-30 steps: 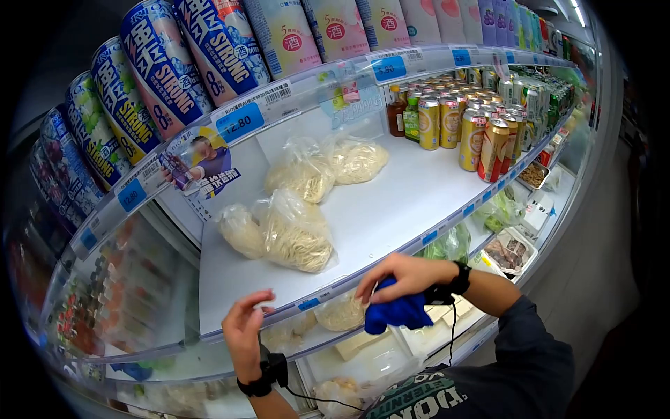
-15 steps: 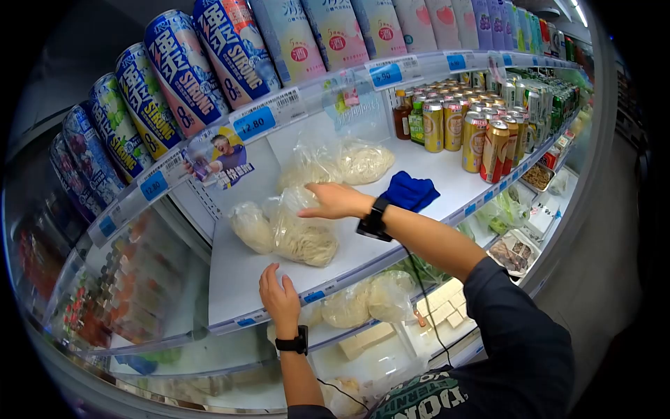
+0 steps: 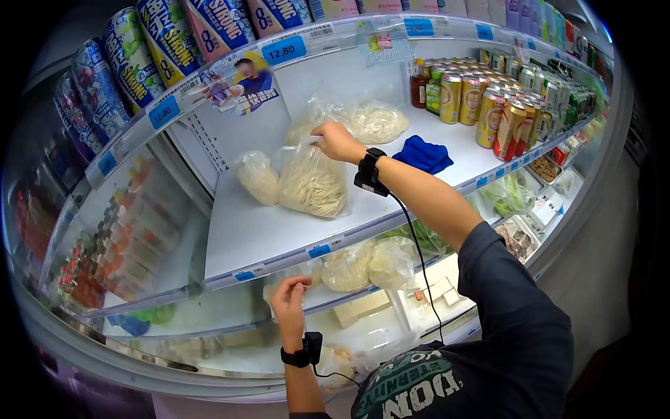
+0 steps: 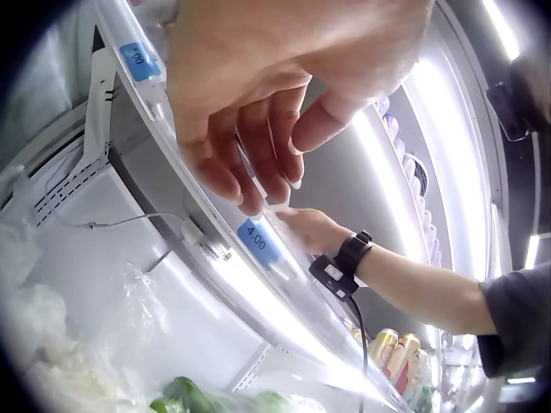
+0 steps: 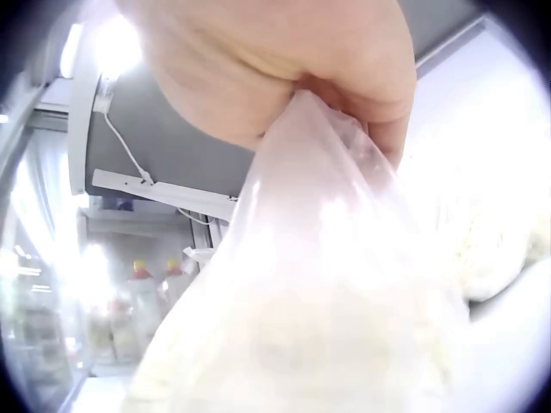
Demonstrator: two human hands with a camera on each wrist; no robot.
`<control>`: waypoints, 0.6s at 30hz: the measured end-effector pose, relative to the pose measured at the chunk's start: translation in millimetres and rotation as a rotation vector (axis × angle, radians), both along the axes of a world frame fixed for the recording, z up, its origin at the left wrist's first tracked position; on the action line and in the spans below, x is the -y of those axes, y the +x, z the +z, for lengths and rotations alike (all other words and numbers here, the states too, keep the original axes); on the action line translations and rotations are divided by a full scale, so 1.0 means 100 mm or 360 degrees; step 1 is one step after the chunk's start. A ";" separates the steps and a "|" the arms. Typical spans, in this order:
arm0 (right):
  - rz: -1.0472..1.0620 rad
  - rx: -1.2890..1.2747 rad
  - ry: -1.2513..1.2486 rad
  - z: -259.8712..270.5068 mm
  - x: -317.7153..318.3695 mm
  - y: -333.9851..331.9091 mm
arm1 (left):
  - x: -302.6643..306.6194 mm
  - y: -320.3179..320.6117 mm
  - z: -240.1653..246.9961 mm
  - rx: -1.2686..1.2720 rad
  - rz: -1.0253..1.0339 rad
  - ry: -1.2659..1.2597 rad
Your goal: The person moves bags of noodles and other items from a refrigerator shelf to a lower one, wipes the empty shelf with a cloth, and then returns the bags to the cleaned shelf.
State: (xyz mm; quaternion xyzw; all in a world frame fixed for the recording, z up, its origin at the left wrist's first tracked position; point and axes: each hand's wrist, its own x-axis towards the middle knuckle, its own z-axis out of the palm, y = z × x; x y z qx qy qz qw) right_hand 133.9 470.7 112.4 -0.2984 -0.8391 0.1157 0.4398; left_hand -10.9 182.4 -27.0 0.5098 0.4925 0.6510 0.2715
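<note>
My right hand [image 3: 340, 143] pinches the gathered top of a clear plastic bag of noodles [image 3: 317, 185], which hangs upright over the white shelf [image 3: 244, 241]. In the right wrist view the bag's stretched neck [image 5: 318, 163] runs up into my curled fingers. Left of it sits a smaller bag of noodles [image 3: 257, 178], and behind lies another bag [image 3: 377, 123]. A crumpled blue cloth [image 3: 423, 154] rests on the shelf right of my right wrist. My left hand [image 3: 289, 304] is below the shelf's front edge, its fingers loosely bent around nothing, as the left wrist view [image 4: 267, 95] also shows.
Yellow cans [image 3: 490, 119] and bottles [image 3: 419, 87] crowd the shelf's right end. Tall cans [image 3: 132, 59] line the shelf above, with price tags [image 3: 284, 49] along its edge. On the lower shelf are more noodle bags [image 3: 349, 265] and bagged greens [image 3: 506, 194].
The blue cloth has gone from my right hand onto the shelf. My right hand has reached left, taken the noodle bag's top and pulled it up. My left hand has dropped lower.
</note>
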 end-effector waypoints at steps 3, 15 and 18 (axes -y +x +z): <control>-0.0033 -0.0161 0.0069 -0.02 0.10 -0.05 | -0.07 0.10 -0.03 0.0152 -0.0112 -0.0056; 0.0132 -0.0548 -0.0437 0.39 0.44 -0.11 | -0.16 0.31 0.02 0.0637 -0.0583 -0.0119; 0.0333 -0.0659 -0.0476 0.48 0.56 -0.01 | -0.24 0.30 -0.09 0.0844 -0.0810 -0.0134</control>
